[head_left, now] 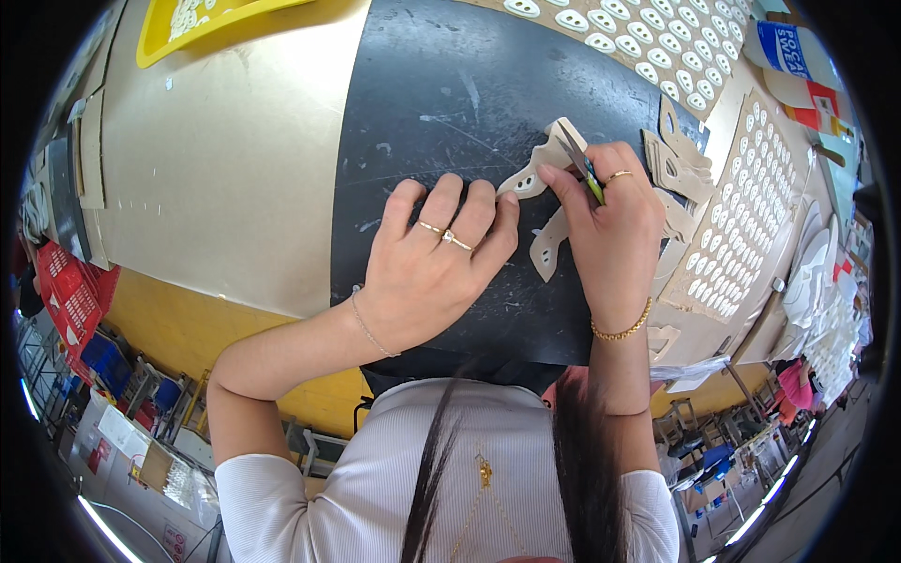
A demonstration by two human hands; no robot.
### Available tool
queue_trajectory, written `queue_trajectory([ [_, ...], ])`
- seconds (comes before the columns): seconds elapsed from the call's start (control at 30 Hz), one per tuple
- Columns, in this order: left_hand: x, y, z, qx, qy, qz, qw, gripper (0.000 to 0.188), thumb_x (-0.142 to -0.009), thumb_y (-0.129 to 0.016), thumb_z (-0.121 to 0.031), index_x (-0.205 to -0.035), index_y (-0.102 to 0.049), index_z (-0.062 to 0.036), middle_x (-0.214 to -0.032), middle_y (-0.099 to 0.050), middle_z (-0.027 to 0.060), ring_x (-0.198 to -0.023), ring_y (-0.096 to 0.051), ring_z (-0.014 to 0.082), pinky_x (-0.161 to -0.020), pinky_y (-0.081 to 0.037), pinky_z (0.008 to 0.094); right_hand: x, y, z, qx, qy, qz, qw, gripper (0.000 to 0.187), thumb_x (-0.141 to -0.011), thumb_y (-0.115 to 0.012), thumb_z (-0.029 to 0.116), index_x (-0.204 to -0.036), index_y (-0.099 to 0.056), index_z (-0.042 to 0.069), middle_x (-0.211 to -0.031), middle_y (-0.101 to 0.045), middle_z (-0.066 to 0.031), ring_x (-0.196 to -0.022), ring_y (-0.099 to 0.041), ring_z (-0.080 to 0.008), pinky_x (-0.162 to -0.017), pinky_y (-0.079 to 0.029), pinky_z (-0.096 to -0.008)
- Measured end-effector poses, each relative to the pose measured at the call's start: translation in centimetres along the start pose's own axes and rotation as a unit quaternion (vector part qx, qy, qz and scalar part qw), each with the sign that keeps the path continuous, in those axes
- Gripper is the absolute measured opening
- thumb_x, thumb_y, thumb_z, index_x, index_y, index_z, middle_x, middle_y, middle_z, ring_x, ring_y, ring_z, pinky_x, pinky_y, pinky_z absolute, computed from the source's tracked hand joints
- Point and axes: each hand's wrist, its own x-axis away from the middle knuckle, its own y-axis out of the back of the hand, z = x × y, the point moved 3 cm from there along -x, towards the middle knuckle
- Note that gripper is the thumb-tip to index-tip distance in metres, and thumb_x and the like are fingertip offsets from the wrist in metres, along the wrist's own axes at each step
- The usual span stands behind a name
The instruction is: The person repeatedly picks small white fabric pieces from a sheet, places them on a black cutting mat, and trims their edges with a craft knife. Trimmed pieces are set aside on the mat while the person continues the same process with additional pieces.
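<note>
A beige cut-out leather-like piece (533,180) with small holes at its end lies on the black mat (450,103). My left hand (436,253) is closed with its fingers curled on the mat, and its thumb and forefinger meet the piece's left end. In my right hand (615,220) is a slim pointed metal tool (593,180) with a green and blue handle, which looks like small scissors. The tool's tip lies over the upper part of the piece, and my right thumb touches the piece. A second beige piece (547,251) lies just below, partly under my right hand.
More beige cut-outs (678,155) are heaped right of my right hand. Boards with rows of small white oval parts stand at the far right (648,33) and right (741,211). A yellow tray (150,42) holds white parts at far left. A bottle (793,52) is at the right edge.
</note>
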Motion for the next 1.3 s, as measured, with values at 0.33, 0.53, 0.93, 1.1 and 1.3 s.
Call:
queue_trajectory([
  [0.33, -0.1, 0.0, 0.0, -0.003, 0.0, -0.003, 1.0, 0.031, -0.082, -0.065, -0.017, -0.111, -0.068, -0.0081, -0.11, -0.059, 0.0074, -0.103, -0.057, 0.0238, -0.088, -0.045, 0.0416, -0.1, -0.2, 0.0, 0.014, 0.013, -0.008, 1.0, 0.021, -0.083, -0.08, 0.016, -0.09, -0.065, 0.003, -0.085, -0.061, -0.0095, -0.073, -0.059, -0.0328, -0.068, -0.046, -0.0401],
  [0.53, 0.0, -0.1, 0.0, 0.016, 0.015, -0.003, 1.0, 0.035, -0.082, -0.065, -0.018, -0.117, -0.07, -0.0107, -0.113, -0.058, 0.0072, -0.105, -0.056, 0.0246, -0.089, -0.044, 0.0432, -0.2, -0.2, 0.1, 0.029, 0.015, 0.0, 0.999, 0.021, -0.084, -0.08, 0.018, -0.092, -0.067, 0.005, -0.086, -0.061, -0.0085, -0.074, -0.061, -0.0326, -0.069, -0.048, -0.0393],
  [0.93, 0.0, -0.1, -0.2, 0.029, 0.037, 0.029, 0.998, 0.04, -0.083, -0.065, -0.017, -0.123, -0.071, -0.0143, -0.117, -0.056, 0.0058, -0.108, -0.053, 0.025, -0.091, -0.041, 0.0455, -0.2, -0.2, 0.2, 0.048, 0.029, 0.007, 0.998, 0.022, -0.084, -0.079, 0.02, -0.094, -0.066, 0.005, -0.088, -0.061, -0.0075, -0.074, -0.061, -0.0318, -0.069, -0.048, -0.0394],
  [1.1, -0.2, 0.1, -0.3, 0.064, 0.068, 0.054, 0.994, 0.046, -0.079, -0.07, -0.016, -0.125, -0.07, -0.0168, -0.121, -0.056, 0.0039, -0.113, -0.05, 0.0249, -0.093, -0.038, 0.046, -0.2, -0.4, 0.0, 0.044, 0.028, -0.003, 0.999, 0.022, -0.083, -0.08, 0.02, -0.094, -0.067, 0.005, -0.088, -0.062, -0.0075, -0.073, -0.062, -0.0309, -0.07, -0.048, -0.0389],
  [1.3, 0.4, 0.0, 0.9, 0.079, 0.056, 0.03, 0.995, 0.061, -0.07, -0.079, -0.015, -0.13, -0.068, -0.0187, -0.123, -0.055, 0.0044, -0.112, -0.05, 0.0259, -0.094, -0.034, 0.0467, -0.2, -0.4, -0.1, 0.026, 0.032, -0.016, 0.999, 0.022, -0.082, -0.081, 0.019, -0.094, -0.068, 0.005, -0.088, -0.062, -0.007, -0.073, -0.062, -0.0299, -0.07, -0.048, -0.0382],
])
